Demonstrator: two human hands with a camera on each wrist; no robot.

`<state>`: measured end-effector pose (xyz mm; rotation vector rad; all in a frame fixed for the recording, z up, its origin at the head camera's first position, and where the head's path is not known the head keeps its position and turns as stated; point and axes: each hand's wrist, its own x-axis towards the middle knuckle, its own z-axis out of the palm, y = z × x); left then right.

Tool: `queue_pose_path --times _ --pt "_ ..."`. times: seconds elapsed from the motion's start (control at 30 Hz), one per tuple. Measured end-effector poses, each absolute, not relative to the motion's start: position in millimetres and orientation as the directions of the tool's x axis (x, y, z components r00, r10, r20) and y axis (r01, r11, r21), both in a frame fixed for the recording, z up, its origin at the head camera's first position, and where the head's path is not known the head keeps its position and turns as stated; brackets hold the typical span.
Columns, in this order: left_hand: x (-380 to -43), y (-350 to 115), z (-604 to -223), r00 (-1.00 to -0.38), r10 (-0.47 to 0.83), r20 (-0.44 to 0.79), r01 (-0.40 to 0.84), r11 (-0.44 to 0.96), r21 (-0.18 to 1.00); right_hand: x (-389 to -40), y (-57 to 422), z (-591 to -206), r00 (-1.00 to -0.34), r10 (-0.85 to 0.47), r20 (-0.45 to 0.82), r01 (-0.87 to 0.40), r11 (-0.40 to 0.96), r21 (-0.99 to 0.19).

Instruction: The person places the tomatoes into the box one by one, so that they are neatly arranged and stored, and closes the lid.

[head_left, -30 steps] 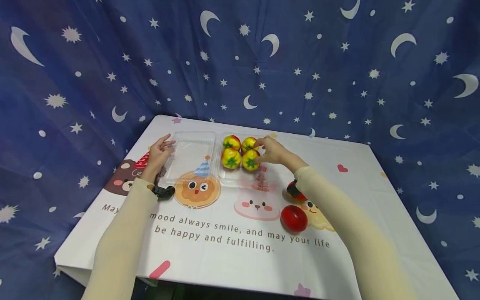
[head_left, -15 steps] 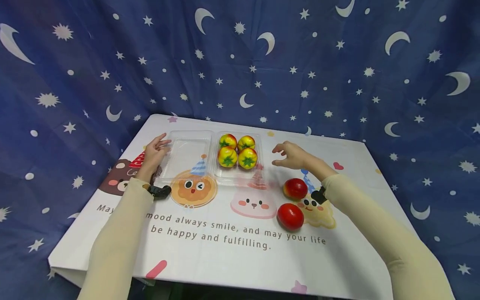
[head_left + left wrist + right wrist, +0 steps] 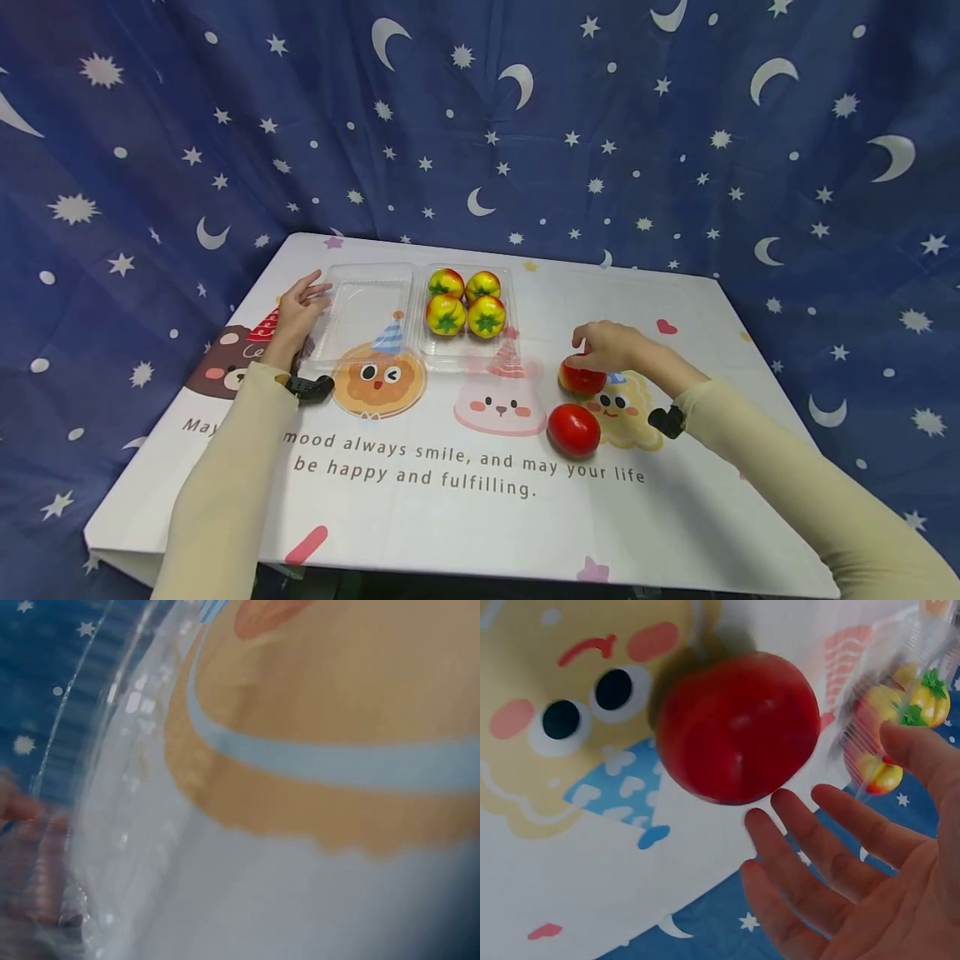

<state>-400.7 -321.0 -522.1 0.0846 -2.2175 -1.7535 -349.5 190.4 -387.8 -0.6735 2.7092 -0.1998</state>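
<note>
My right hand (image 3: 611, 346) is over the farther of two smooth red fruits (image 3: 583, 382), with fingers spread. In the right wrist view its fingertips (image 3: 784, 799) come right up to the edge of this red fruit. The nearer red fruit (image 3: 573, 430) lies on the cloth just in front. At the left side of a clear hinged plastic box, my left hand (image 3: 300, 315) rests with loosely extended fingers beside the bare lid half (image 3: 367, 312). In the left wrist view it shows blurred through clear plastic. Several yellow-and-red fruits (image 3: 486, 317) with green leafy caps sit in the other half.
A white printed tablecloth (image 3: 420, 529) covers the table. Behind it hangs a dark blue curtain (image 3: 480, 125) with moons and stars. The box's front rim (image 3: 465, 365) lies left of the red fruits.
My right hand has withdrawn from the yellow-and-red fruits in the box and moved right and nearer, to the farther red fruit. My left hand stays at the box's left side.
</note>
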Motion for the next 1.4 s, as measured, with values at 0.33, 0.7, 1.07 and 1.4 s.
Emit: queue_pose_path --times 0.33,0.7,1.07,1.4 --pt "-399 -320 -521 -0.948 -0.241 0.208 0.145 0.255 0.956 -352 200 -398 -0.835 -0.481 -0.267 -0.433 0.874 -0.222" --pt "-402 -322 -521 -0.951 -0.236 0.2 0.149 0.217 0.965 -365 207 -416 -0.86 -0.472 -0.195 -0.425 0.873 -0.24" --pt "-398 -319 -521 -0.952 -0.243 0.189 0.126 0.254 0.959 -381 215 -433 -0.894 -0.422 -0.151 -0.375 0.889 -0.263" --pt "-395 -318 -521 -0.95 -0.245 0.196 0.128 0.267 0.955 -391 217 -430 -0.879 -0.47 -0.081 -0.427 0.851 -0.306"
